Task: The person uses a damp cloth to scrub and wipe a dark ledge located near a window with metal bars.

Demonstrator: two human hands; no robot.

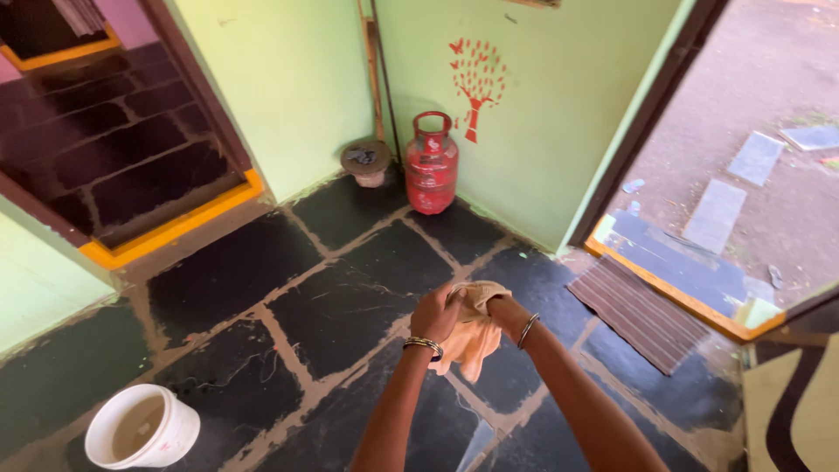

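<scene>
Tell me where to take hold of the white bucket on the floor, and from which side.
Take the white bucket by its upper rim, coming from above. It stands upright with its mouth open upward and no handle shows, so the rim is the only clear edge; it seems to hold some liquid, so probably lift it level. Both hands, left hand and right hand, are now on the cloth.

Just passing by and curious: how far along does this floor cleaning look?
Done: the dark stone floor shines as if wet. In hand: both hands, left and right, grip a pale cloth above it, seemingly wringing. Left: unclear; the white bucket with murky water stands nearby.
</scene>
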